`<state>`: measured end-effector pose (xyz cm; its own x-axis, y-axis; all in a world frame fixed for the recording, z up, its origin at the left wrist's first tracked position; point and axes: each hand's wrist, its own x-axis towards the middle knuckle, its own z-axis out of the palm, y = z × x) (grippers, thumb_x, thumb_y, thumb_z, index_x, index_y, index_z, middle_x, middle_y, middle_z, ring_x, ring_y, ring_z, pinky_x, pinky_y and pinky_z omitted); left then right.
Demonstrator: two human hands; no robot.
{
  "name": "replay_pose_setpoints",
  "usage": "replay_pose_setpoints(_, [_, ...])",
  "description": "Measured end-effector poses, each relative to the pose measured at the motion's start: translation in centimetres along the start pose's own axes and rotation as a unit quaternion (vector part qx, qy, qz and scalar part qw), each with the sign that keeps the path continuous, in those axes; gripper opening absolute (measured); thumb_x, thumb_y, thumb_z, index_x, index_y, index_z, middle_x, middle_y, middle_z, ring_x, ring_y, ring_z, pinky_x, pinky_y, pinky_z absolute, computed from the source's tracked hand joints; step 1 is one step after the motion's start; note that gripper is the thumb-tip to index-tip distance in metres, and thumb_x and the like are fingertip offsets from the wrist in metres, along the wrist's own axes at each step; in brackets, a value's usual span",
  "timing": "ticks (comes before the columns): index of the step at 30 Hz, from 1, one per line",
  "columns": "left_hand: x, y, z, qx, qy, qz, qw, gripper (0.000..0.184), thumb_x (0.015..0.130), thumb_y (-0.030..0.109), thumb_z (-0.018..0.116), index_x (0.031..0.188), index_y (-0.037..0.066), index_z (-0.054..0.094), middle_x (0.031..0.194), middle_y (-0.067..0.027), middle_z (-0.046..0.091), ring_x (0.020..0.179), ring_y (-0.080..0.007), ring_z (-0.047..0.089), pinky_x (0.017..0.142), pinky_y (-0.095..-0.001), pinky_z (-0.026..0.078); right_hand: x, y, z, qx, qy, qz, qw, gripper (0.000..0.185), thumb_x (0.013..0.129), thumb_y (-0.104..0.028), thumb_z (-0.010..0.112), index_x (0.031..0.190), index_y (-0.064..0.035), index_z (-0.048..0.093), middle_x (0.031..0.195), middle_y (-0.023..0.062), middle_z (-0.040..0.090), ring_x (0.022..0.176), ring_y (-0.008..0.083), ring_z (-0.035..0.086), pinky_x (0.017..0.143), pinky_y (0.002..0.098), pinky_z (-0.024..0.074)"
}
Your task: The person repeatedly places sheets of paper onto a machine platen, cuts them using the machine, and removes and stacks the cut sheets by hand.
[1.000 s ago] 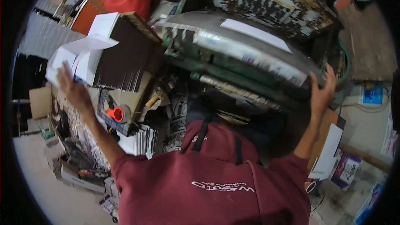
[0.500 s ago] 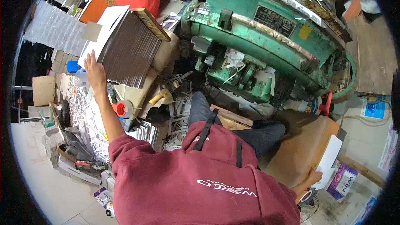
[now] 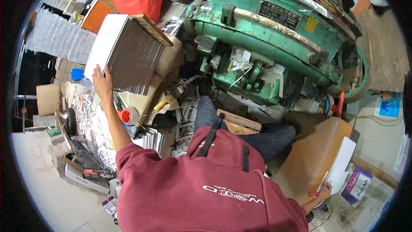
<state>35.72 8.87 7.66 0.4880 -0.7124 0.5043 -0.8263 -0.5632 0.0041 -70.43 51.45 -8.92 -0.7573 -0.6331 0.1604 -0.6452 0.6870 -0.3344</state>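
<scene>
At upper left, the left hand (image 3: 102, 83) lies against the near edge of a thick paper stack (image 3: 133, 62), fingers slightly spread and not clamped. The block looks heavy and dense as a whole, yet its leaves are probably light, prone to slide and easily creased at the corners; the lower near edge, under the fingers, seems the best hold. A wooden board (image 3: 152, 30) caps its right end. At lower right, the right hand (image 3: 327, 191) has curled fingers beside a small red-handled tool (image 3: 314, 193); whether it grips that I cannot tell. The white sheets (image 3: 344, 157) next to it look thin, flexible and best taken by an edge.

Around them, pale paper shreds (image 3: 96, 139) heap at left, with a red-cored tape roll (image 3: 128, 116) to their right. The stack rests on a tan support (image 3: 172, 53). A green cast-metal machine (image 3: 262, 60), worn and likely rigid, fills upper centre. The sheets lie along the right edge of a brown tabletop (image 3: 307, 159), near a purple-and-white carton (image 3: 357, 184).
</scene>
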Motion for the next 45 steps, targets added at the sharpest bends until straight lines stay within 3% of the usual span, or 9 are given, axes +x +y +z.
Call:
replay_pose_setpoints(7, [0.0,-0.2,1.1,-0.002,0.025,-0.007,1.0,0.064,0.101,0.053,0.044,0.138,0.002,0.054,0.137,-0.0272,0.055,0.128,-0.0455,0.05,0.107,-0.0506,0.04,2.0,0.2,-3.6,0.198,-0.168,0.179,0.949,0.028,0.088,-0.029,0.076,0.096,-0.0023,0.073,0.069,0.0006,0.059,0.061,0.0122,0.054,0.054,0.0272,0.0456])
replay_pose_setpoints(14, [-0.1,7.9,0.5,0.096,0.146,0.02,0.984,0.074,0.099,0.059,0.045,0.143,-0.001,0.047,0.145,-0.0269,0.047,0.136,-0.0423,0.043,0.111,-0.0476,0.036,0.5,-3.9,-3.8,0.094,0.027,0.054,0.994,0.031,0.099,-0.031,0.06,0.108,-0.0024,0.068,0.081,0.0086,0.067,0.063,0.0213,0.063,0.047,0.0322,0.0498])
replay_pose_setpoints(18, [-1.0,24.6,-4.0,-0.347,-0.012,0.279,0.895,0.062,0.095,0.033,0.065,0.141,-0.003,0.047,0.146,-0.0256,0.046,0.137,-0.0385,0.042,0.115,-0.0438,0.032,4.3,-8.8,-5.9,0.081,0.319,0.012,0.944,0.033,0.104,-0.026,0.051,0.119,-0.001,0.066,0.111,0.0151,0.072,0.092,0.0282,0.07,0.08,0.039,0.0558])
replay_pose_setpoints(24, [-9.0,39.1,2.2,-0.264,-0.399,0.587,0.653,0.069,0.1,0.051,0.046,0.148,0.002,0.04,0.154,-0.0204,0.038,0.145,-0.0352,0.032,0.119,-0.0536,0.02,7.5,-29.6,-10.9,0.225,0.123,-0.097,0.962,0.03,0.104,-0.015,0.05,0.121,0.0033,0.066,0.123,0.0147,0.067,0.11,0.0234,0.064,0.098,0.0336,0.0512])
replay_pose_setpoints(30, [-19.2,28.5,-7.3,-0.226,-0.351,0.572,0.707,0.084,0.096,0.061,0.045,0.156,0.005,0.024,0.161,-0.0147,0.026,0.149,-0.0314,0.024,0.123,-0.05,0.011,4.3,-42.8,-3.1,0.457,-0.14,-0.158,0.864,0.015,0.096,-0.015,0.066,0.1,-0.0014,0.072,0.109,0.0067,0.07,0.102,0.0153,0.062,0.094,0.0297,0.0475])
replay_pose_setpoints(36, [-20.1,20.2,-10.6,-0.161,-0.266,0.605,0.733,0.071,0.086,0.018,0.058,0.153,0.015,0.036,0.153,-0.0086,0.044,0.141,-0.0275,0.041,0.12,-0.0503,0.023,2.9,-53.6,8.1,0.45,-0.425,-0.082,0.781,0.027,0.097,-0.018,0.065,0.11,0.0051,0.07,0.104,0.0074,0.071,0.095,0.0145,0.066,0.087,0.0276,0.0526])
replay_pose_setpoints(38, [-15.6,19.0,-13.7,-0.241,-0.31,0.49,0.778,0.065,0.085,0.002,0.053,0.148,0.016,0.045,0.149,-0.0088,0.049,0.138,-0.0278,0.046,0.118,-0.0487,0.029,3.4,-56.2,9.7,0.407,-0.474,-0.105,0.774,0.035,0.093,-0.025,0.07,0.113,0.0037,0.069,0.1,0.0094,0.071,0.095,0.0164,0.067,0.088,0.0291,0.0527])
replay_pose_setpoints(41, [-10.0,15.3,-17.0,-0.285,-0.129,0.337,0.888,0.072,0.078,-0.014,0.044,0.143,0.015,0.053,0.147,-0.0104,0.052,0.137,-0.0305,0.047,0.113,-0.0441,0.037,6.7,-59.2,8.7,0.244,-0.432,-0.148,0.855,0.05,0.087,-0.032,0.076,0.125,-0.0002,0.064,0.113,0.0165,0.068,0.108,0.024,0.064,0.096,0.0352,0.0502])
replay_pose_setpoints(45, [-4.4,10.5,-20.3,-0.122,0.153,0.192,0.962,0.074,0.077,-0.015,0.04,0.143,0.014,0.053,0.149,-0.0121,0.049,0.138,-0.0325,0.046,0.112,-0.042,0.039,9.0,-58.8,6.5,0.113,-0.039,-0.402,0.908,0.065,0.084,-0.032,0.079,0.138,-0.006,0.055,0.138,0.0222,0.051,0.13,0.0346,0.049,0.108,0.0434,0.0398])
